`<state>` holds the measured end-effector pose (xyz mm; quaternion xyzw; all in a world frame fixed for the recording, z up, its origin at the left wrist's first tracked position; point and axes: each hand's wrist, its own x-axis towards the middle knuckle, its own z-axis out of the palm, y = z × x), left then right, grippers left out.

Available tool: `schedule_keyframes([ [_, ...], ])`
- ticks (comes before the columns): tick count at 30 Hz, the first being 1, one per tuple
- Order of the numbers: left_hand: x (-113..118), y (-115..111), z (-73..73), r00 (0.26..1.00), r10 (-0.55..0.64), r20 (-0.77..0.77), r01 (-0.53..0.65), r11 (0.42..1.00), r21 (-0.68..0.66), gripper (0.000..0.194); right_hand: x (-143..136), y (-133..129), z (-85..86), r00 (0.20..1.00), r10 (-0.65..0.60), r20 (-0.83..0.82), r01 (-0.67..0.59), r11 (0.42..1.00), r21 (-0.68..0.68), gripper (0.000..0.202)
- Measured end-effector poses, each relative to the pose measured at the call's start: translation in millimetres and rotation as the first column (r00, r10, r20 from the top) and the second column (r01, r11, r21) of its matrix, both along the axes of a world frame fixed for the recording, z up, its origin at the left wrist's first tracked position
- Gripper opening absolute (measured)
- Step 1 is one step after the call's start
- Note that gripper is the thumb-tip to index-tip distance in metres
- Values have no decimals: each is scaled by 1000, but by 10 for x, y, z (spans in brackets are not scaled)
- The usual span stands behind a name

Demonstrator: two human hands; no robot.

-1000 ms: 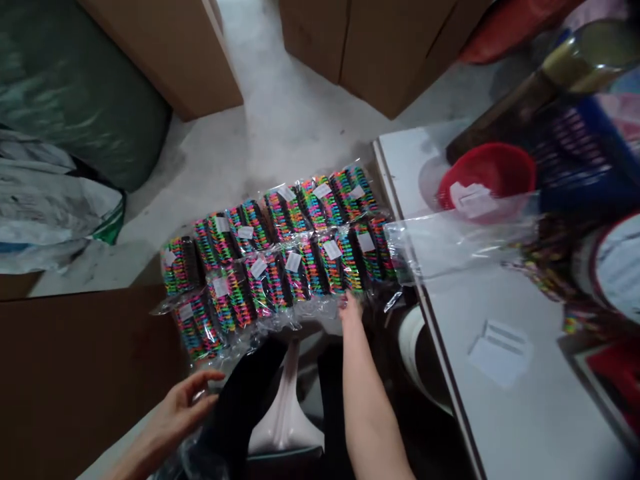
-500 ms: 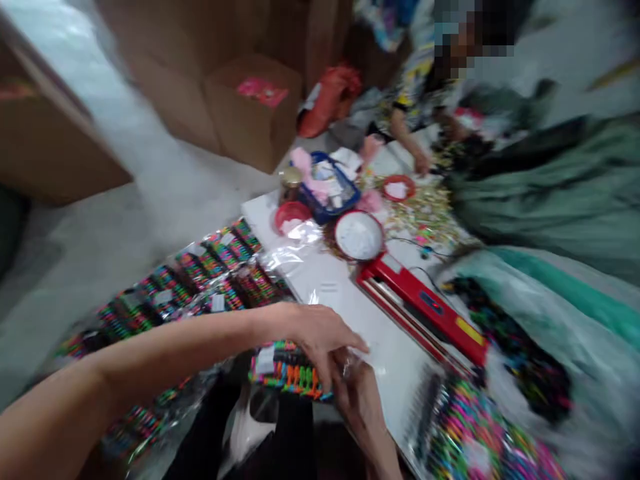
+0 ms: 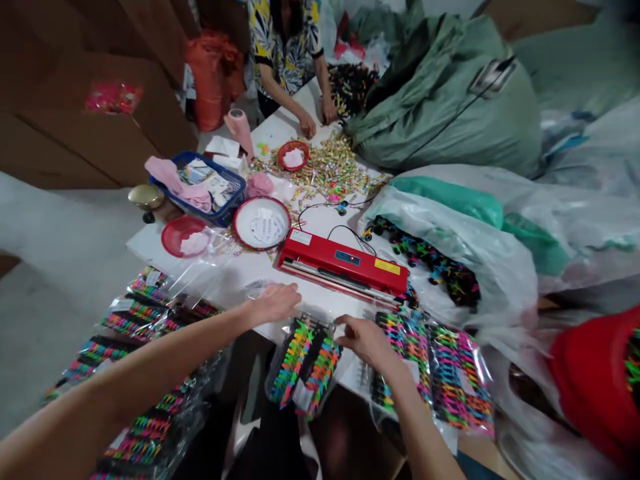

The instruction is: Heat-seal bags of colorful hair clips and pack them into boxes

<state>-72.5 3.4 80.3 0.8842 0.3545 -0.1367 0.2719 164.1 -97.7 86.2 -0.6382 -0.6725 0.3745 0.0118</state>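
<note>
A clear bag of neon-coloured clips hangs over the near edge of the white table. My left hand lies on the bag's clear top flap at its left corner, fingers closed on it. At the right corner my right hand pinches the same flap. Just beyond both hands sits a red heat sealer. More filled bags of clips lie right of my right hand.
Filled packs lie on the floor at left. The table holds a white bowl, red basket, blue basket and loose clips. A co-worker works at the far end. Green sacks and cardboard boxes surround it.
The view swung from the packs on the floor up to the table. Both hands carried one bag of clips to the table edge in front of the sealer.
</note>
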Motion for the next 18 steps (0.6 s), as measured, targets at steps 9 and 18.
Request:
schedule_keyframes([
  [9,259,134,-1086,725,688,-8,-635,664,-394,14,-45,-25,-814,876,-101,472,-35,962,271,22],
  [18,389,296,-1258,305,918,-254,-570,-38,-821,28,706,113,-1359,499,-816,-293,788,568,-239,17],
])
